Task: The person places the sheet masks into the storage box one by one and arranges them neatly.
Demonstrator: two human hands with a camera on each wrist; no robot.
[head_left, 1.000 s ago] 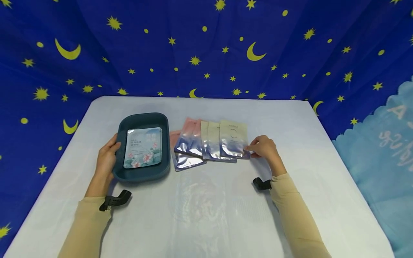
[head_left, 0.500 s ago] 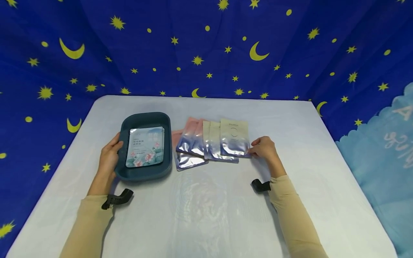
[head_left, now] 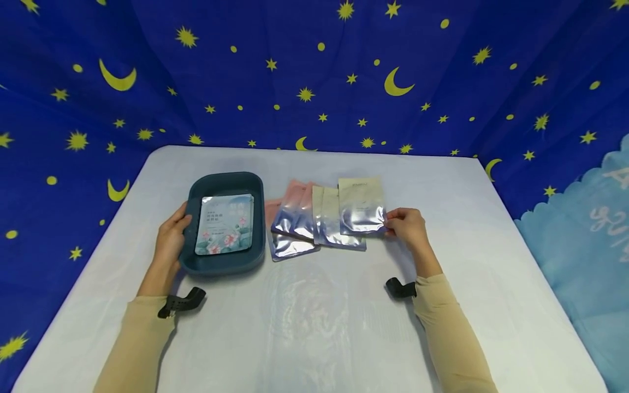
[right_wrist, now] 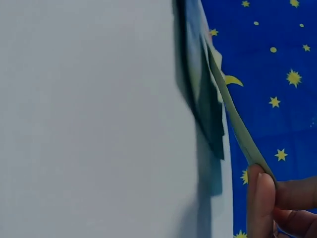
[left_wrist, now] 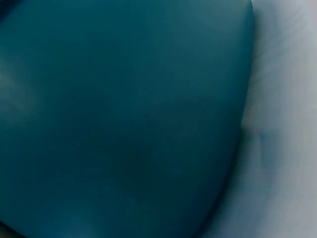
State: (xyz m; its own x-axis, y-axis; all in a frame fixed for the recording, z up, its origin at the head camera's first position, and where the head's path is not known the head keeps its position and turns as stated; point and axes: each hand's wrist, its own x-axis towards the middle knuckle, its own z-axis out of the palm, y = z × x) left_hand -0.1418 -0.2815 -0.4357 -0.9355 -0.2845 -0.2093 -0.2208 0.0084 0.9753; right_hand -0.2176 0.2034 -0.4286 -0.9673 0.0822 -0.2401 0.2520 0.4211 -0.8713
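My left hand (head_left: 169,240) grips the left side of a dark teal plastic tray (head_left: 223,267), thumb over its rim. Inside lies a pale blue face mask sachet (head_left: 224,224) printed with pink flowers. My right hand (head_left: 409,229) pinches the lower right corner of a cream and purple face mask sachet (head_left: 362,204). In the right wrist view this sachet (right_wrist: 237,124) appears edge on, tilted up off the ones beside it, between thumb and fingers (right_wrist: 261,198). The tray's outer wall (left_wrist: 129,114) fills most of the left wrist view, with the left hand hidden.
Between tray and right hand, more cream sachets (head_left: 330,218) and pink and purple sachets (head_left: 290,207) overlap in a fanned row on the white table (head_left: 314,322). A dark blue curtain (head_left: 275,71) with yellow stars and moons hangs behind.
My right hand has closed more firmly on the corner of the top cream sachet and raised it slightly, shifting it away from the row. My left hand still holds the tray.
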